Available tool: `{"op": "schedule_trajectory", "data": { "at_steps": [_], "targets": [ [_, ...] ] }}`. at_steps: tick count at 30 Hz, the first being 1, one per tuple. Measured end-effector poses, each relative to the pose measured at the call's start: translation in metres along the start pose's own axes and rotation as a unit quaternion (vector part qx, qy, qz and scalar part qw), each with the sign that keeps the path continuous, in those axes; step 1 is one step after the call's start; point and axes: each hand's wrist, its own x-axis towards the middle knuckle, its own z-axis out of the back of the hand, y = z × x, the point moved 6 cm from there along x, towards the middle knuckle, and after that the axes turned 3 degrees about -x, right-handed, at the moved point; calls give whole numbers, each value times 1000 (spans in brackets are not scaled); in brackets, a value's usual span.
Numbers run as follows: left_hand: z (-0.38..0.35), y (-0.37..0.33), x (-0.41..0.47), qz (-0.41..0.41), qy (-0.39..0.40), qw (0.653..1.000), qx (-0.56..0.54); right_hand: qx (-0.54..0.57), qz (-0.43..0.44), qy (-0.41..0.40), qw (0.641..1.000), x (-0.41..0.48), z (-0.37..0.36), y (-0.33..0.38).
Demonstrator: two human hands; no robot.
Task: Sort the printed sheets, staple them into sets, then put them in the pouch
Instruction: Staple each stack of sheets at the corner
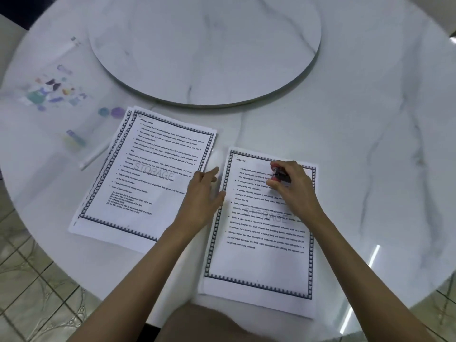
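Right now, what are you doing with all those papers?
A person is working on printed sheets at the table. The right hand grips a small red stapler over the right pile. The left hand lies open beside the left pile. The pouch lies further left.

Round marble table top [370, 114]: white, grey veining. Round marble turntable [204, 45]: same white, fainter grey veins, darker grey rim. Left stack of white printed sheets [148, 174]: black text, dark blue-grey border of small repeated blocks, pale grey "STORAGE" watermark. Right stack of white printed sheets [261, 257]: identical border, text and watermark. Clear plastic pouch [54, 95]: blurred pastel print in teal, purple, yellow and dark navy; white edge strip. Small stapler [280, 175]: red and black. Tiled floor [29, 280]: pale beige squares, dark grout lines
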Motion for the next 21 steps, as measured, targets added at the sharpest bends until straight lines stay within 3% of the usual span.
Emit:
{"op": "schedule_trajectory", "data": {
  "at_steps": [8,11,14,21],
  "targets": [
    [72,25,6,-32,-105,994,-3,-167,4,-45,985,-22,-21,7],
    [103,43,13,-37,-119,992,32,-142,9,-84,986,-43,-34,40],
    [132,65,19,-12,-115,992,44,-80,3,-54,995,-57,-71,75],
    [198,114,38,59,-70,996,-6,47,-177,-62,981,-42,-141,113]
  ]
}}
